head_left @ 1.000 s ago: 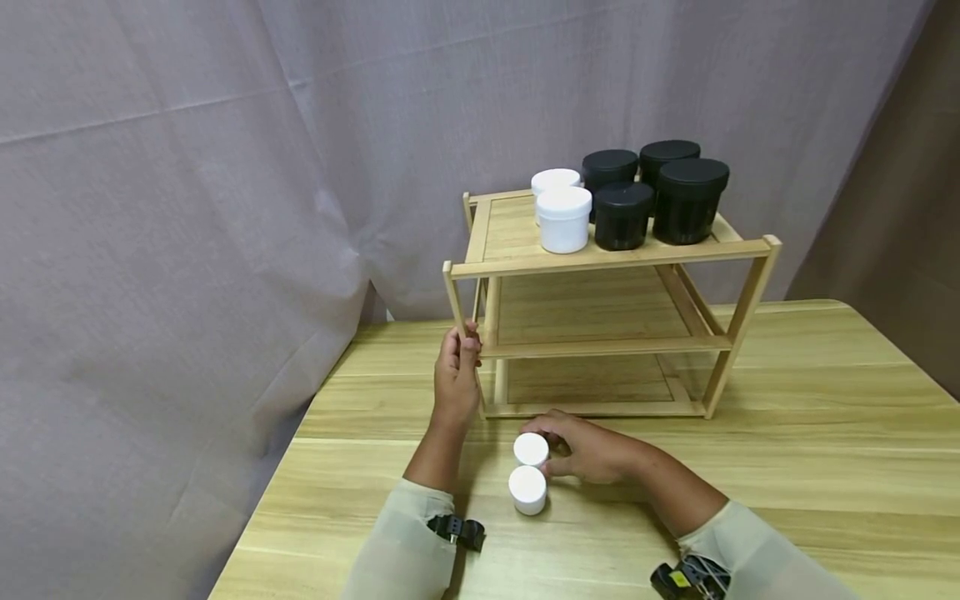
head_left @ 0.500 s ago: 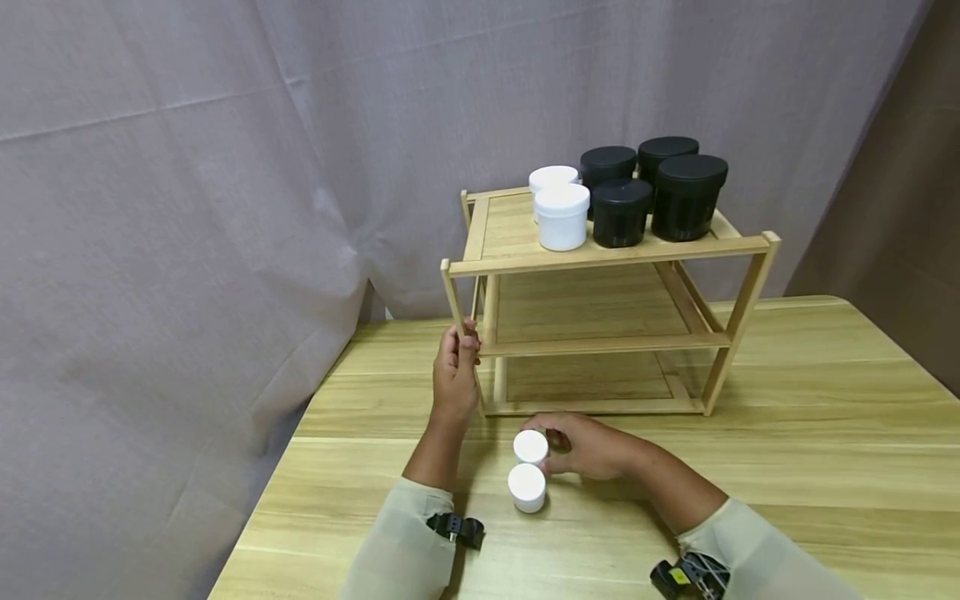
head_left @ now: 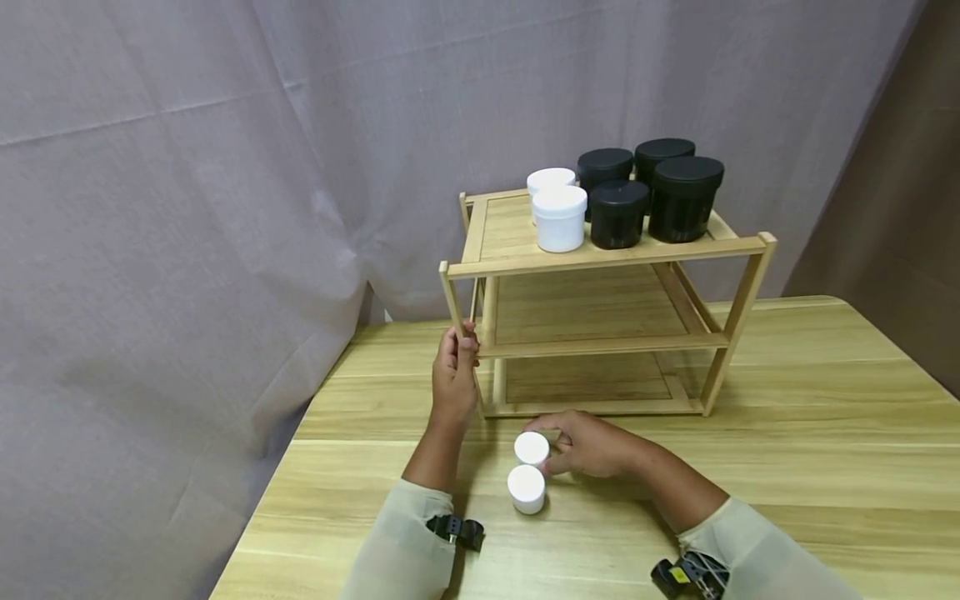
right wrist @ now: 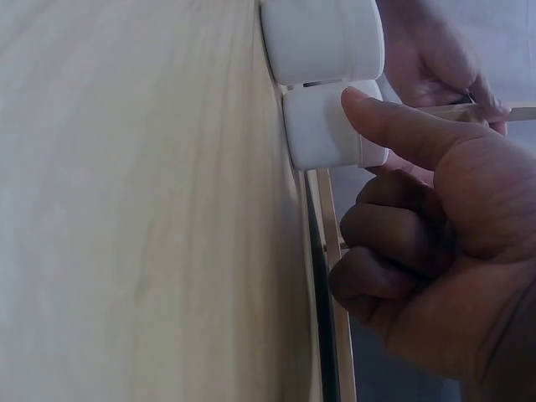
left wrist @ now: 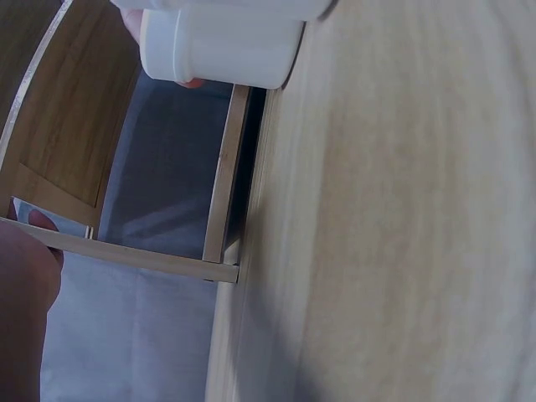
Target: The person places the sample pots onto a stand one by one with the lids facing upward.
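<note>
My left hand (head_left: 453, 375) grips the left front post of a three-level wooden rack (head_left: 600, 346), its thumb in front. Before the rack, two small white lidded jars stand upright on the table, one close behind the other. My right hand (head_left: 588, 446) pinches the farther white jar (head_left: 532, 447) between thumb and index finger. In the right wrist view, the thumb presses on this jar (right wrist: 314, 130) and the remaining fingers are curled in. The nearer white jar (head_left: 527, 487) is beside it, with no finger round it. The index fingertip is mostly hidden behind the held jar.
On the rack's top level, two larger white jars (head_left: 560, 221) stand left of several black jars (head_left: 686, 200). The wooden table (head_left: 810, 467) extends to both sides. A grey cloth (head_left: 187, 250) hangs behind, and a dark brown drape (head_left: 885, 217) is at the right.
</note>
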Demonstrator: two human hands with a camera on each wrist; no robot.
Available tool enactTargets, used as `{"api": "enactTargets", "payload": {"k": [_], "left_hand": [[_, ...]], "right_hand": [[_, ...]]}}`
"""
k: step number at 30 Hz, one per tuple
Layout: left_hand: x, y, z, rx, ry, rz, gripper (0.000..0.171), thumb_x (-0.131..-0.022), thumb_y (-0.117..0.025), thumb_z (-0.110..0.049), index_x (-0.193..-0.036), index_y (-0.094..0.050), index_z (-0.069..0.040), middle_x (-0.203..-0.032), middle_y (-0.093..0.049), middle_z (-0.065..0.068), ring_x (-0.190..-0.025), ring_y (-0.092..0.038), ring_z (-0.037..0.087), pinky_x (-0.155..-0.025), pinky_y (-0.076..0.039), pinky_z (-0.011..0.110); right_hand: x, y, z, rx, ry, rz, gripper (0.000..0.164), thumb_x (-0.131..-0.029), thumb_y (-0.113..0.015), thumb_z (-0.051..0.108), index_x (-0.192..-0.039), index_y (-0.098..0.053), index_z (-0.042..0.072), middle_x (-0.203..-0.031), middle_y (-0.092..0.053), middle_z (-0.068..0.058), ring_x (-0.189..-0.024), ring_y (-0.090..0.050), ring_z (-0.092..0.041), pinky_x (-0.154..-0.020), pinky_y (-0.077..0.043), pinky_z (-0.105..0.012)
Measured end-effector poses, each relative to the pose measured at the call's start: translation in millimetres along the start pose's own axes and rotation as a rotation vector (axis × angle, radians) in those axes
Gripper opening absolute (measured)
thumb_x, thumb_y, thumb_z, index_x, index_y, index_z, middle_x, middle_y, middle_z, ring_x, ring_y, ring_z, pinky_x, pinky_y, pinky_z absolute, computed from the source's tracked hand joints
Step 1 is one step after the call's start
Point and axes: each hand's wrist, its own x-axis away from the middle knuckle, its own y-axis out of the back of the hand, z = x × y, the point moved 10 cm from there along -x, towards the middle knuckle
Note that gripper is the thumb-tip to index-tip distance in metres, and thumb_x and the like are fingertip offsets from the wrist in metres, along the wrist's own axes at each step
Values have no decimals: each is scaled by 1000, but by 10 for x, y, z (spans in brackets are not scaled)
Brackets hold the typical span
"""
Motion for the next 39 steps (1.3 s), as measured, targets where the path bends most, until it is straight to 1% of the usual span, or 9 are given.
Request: {"api": "enactTargets", "payload": {"k": [2, 4, 6, 9, 12, 16, 25, 31, 39], "left_hand": [[0, -1, 1, -3, 2, 1, 35, -118, -42, -15, -137, -53, 13, -105, -55, 2, -97, -52, 9, -85, -44, 21], [0, -3, 7, -5, 4, 3, 35, -118, -42, -15, -137, -53, 12, -106, -55, 3, -97, -51, 9, -85, -43, 21], [-1, -3, 12, -6, 2, 2, 35, -118, -42, -15, -137, -54, 12, -106, -55, 4, -97, -51, 9, -85, -44, 21], [2, 0, 11, -8, 1, -2, 35, -118, -43, -15, -136, -54, 12, -106, -56, 4, -97, -52, 9, -85, -44, 21], [7, 2, 8, -16, 1, -4, 34, -118, -42, -14, -137, -55, 11, -105, -56, 4, -97, -52, 9, -84, -44, 21], [10, 1, 5, -16, 6, -2, 33, -118, -42, -13, -137, -55, 11, -105, -55, 5, -97, -52, 9, -85, -44, 21], [9, 9, -6, -13, 4, -9, 33, -118, -43, -12, -137, -55, 12, -106, -56, 15, -96, -52, 9, -84, -44, 21], [1, 13, -3, -13, -5, -4, 35, -118, -43, -15, -139, -55, 11, -105, -56, 6, -96, -52, 8, -84, -45, 20], [0, 11, 17, -11, -5, 2, 32, -118, -43, -14, -135, -56, 10, -106, -57, 8, -97, -52, 9, -85, -45, 21]], "right_hand": [[0, 4, 1, 11, -5, -1, 48, -96, -85, 17, -142, -71, 11, -72, -51, 4, -58, -38, -6, -54, -33, -20], [-1, 15, 11, 29, -1, -9, 47, -96, -86, 19, -140, -72, 12, -89, -68, -2, -72, -53, -7, -64, -44, -22], [0, 29, 20, 44, 1, -19, 46, -95, -87, 21, -139, -74, 13, -117, -76, -8, -96, -65, -14, -80, -54, -30], [5, 51, 34, 61, 5, -34, 45, -94, -88, 23, -136, -75, 14, -145, -71, -11, -132, -62, -28, -102, -56, -48], [14, 69, 38, 70, 8, -46, 46, -92, -89, 22, -134, -76, 13, -145, -71, -14, -137, -62, -39, -107, -55, -61], [19, 93, 35, 74, 12, -62, 46, -90, -90, 20, -133, -77, 10, -143, -72, -16, -141, -60, -43, -111, -53, -65], [26, 161, -11, 5, -55, -91, 52, -90, -91, 15, -137, -73, 5, -139, -72, -18, -108, -72, -17, -87, -59, -30], [29, 214, 10, -4, -62, -137, 46, -88, -92, 11, -131, -76, 7, -135, -75, -15, -123, -69, -29, -103, -58, -52], [79, 252, 33, -19, -119, -178, 47, -87, -92, 12, -131, -76, 6, -149, -65, -23, -137, -63, -45, -111, -54, -63]]}}
